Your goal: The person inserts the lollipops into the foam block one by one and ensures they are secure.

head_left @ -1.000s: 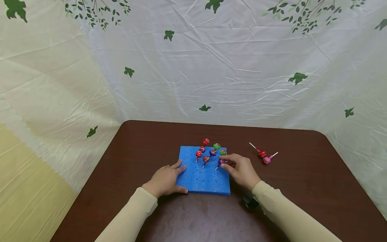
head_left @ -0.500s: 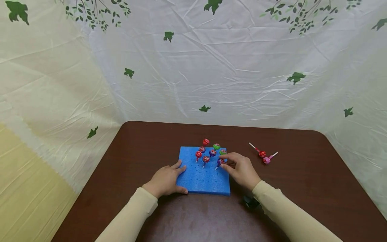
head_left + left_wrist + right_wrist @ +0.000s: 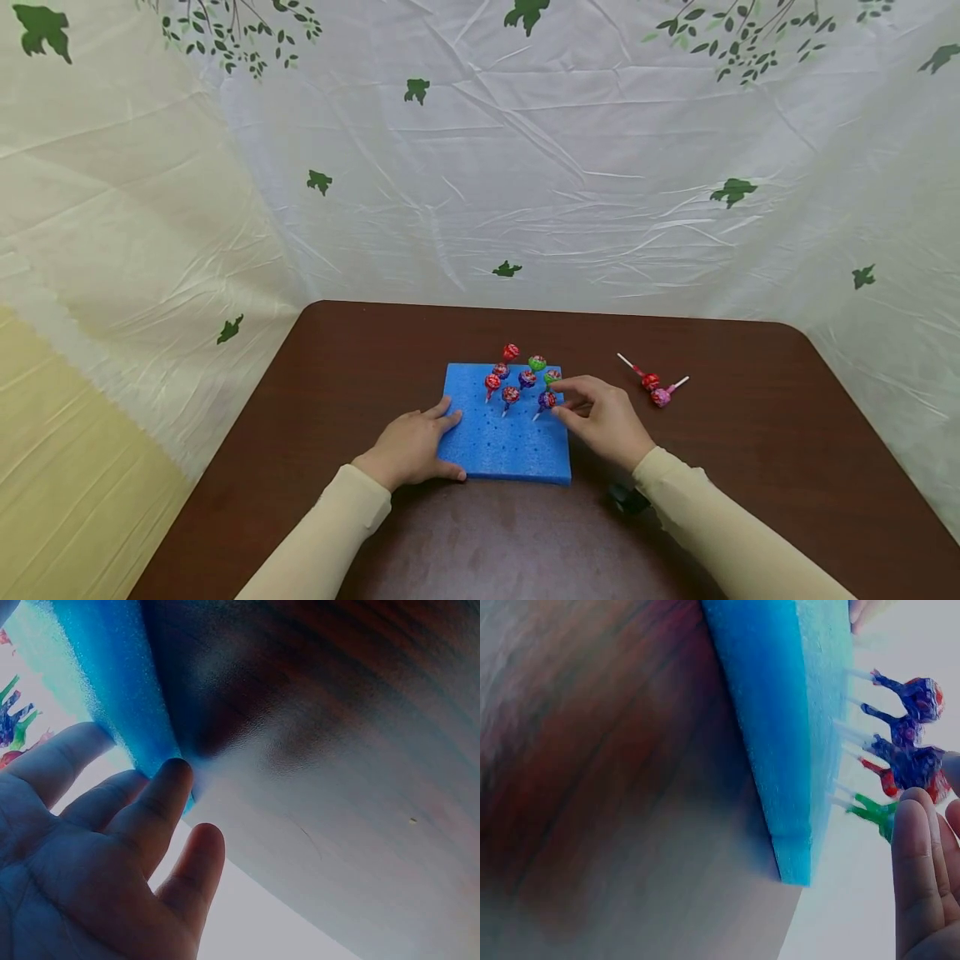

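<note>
A blue foam block (image 3: 498, 446) lies on the table with several wrapped lollipops standing upright in it. Against its left edge rests my left hand (image 3: 412, 446), fingers spread; in the left wrist view its fingertips (image 3: 174, 774) touch the foam's side. My right hand (image 3: 600, 417) is at the block's right side. Its thumb and index finger stand parted right beside a purple-blue lollipop (image 3: 547, 401), whose white stick goes into the foam. In the right wrist view, fingertips (image 3: 915, 806) overlap the purple lollipop (image 3: 911, 763). Just behind it stands a green lollipop (image 3: 552, 377), partly covered by the index finger.
Two loose lollipops, one red (image 3: 651, 382) and one pink (image 3: 662, 397), lie on the brown table (image 3: 750, 467) to the right of the block. A white leaf-printed curtain (image 3: 525, 208) hangs behind the table.
My right thumb and index finger have drawn slightly right, off the purple-blue lollipop, which stays standing in the foam. The left hand has kept its place.
</note>
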Demonstrator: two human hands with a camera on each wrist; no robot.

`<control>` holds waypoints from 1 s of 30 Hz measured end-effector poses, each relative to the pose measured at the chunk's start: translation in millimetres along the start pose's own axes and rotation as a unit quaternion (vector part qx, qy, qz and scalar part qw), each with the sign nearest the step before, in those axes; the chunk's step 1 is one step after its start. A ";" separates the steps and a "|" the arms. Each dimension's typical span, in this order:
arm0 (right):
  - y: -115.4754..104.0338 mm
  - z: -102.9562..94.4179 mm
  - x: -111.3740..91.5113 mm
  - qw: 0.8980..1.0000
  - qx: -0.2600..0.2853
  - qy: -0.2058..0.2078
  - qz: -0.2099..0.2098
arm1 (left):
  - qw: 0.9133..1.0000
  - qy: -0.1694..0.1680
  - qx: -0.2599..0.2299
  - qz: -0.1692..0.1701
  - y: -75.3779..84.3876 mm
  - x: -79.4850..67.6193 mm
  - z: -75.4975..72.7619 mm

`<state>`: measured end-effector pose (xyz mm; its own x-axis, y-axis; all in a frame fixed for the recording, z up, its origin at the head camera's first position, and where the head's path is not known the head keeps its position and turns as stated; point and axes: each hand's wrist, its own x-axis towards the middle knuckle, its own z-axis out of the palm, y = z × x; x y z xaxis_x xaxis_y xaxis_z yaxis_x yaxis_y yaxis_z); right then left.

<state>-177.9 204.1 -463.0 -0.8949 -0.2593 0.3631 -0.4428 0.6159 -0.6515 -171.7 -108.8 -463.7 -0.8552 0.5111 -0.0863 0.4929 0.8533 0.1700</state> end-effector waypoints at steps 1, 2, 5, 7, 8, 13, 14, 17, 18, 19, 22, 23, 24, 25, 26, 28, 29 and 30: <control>1.3 -1.8 -0.5 1.000 0.001 0.001 0.002 | 1.000 0.000 0.000 0.000 0.0 0.0 0.2; 2.6 -4.0 -0.8 1.000 0.000 0.003 0.003 | 1.000 0.001 -0.001 -0.001 0.0 0.0 0.4; 7.7 -12.3 -1.8 1.000 -0.007 0.012 0.009 | 1.000 0.001 -0.001 -0.001 -0.1 0.3 0.8; 11.6 -19.9 -2.7 1.000 -0.012 0.016 0.015 | 1.000 0.001 -0.003 -0.002 -0.1 0.5 1.0; 14.0 -23.8 -3.2 0.999 -0.017 0.020 0.019 | 1.000 0.001 -0.004 -0.002 0.0 0.5 1.0; 27.2 -41.6 -6.9 0.998 -0.030 0.034 0.037 | 1.000 0.000 -0.004 -0.005 0.5 0.3 1.2; 30.4 -44.6 -7.7 0.998 -0.034 0.037 0.039 | 1.000 0.000 -0.004 -0.005 0.6 0.3 1.1; 39.5 -53.6 -10.1 0.997 -0.048 0.041 0.045 | 1.000 0.002 -0.003 -0.005 0.9 0.0 1.1; 42.6 -56.6 -11.1 0.997 -0.054 0.042 0.047 | 1.000 0.002 -0.003 -0.005 0.9 0.0 1.0; 46.0 -59.5 -11.9 0.996 -0.060 0.044 0.049 | 1.000 0.002 -0.004 -0.004 0.9 -0.1 1.2; 55.1 -67.7 -14.6 0.994 -0.076 0.050 0.061 | 1.000 0.003 -0.005 -0.004 1.1 -0.5 1.1; 57.6 -70.3 -15.6 0.993 -0.079 0.051 0.067 | 1.000 0.003 -0.005 -0.004 1.2 -0.6 1.0; 60.1 -72.7 -16.5 0.993 -0.082 0.052 0.074 | 1.000 0.003 -0.005 -0.004 1.2 -0.6 1.0; 62.4 -74.9 -17.4 0.992 -0.084 0.053 0.080 | 1.000 0.003 -0.006 -0.004 1.3 -0.7 1.0; 64.0 -76.7 -18.3 0.991 -0.086 0.054 0.085 | 1.000 0.003 -0.005 -0.004 1.3 -0.8 1.0; 66.9 -79.7 -19.9 0.990 -0.094 0.054 0.093 | 1.000 0.002 -0.006 -0.005 1.4 -0.8 1.0; 68.1 -80.8 -20.6 0.989 -0.098 0.055 0.095 | 1.000 0.002 -0.006 -0.005 1.4 -0.9 0.9; 69.4 -81.7 -21.3 0.988 -0.103 0.055 0.098 | 1.000 0.002 -0.006 -0.004 1.4 -0.9 0.9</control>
<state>-185.1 313.1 -461.5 -0.9458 -0.0444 0.3216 -0.2310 0.7880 -0.5707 -170.1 -107.9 -464.2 -0.8603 0.5030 -0.0834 0.4834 0.8567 0.1801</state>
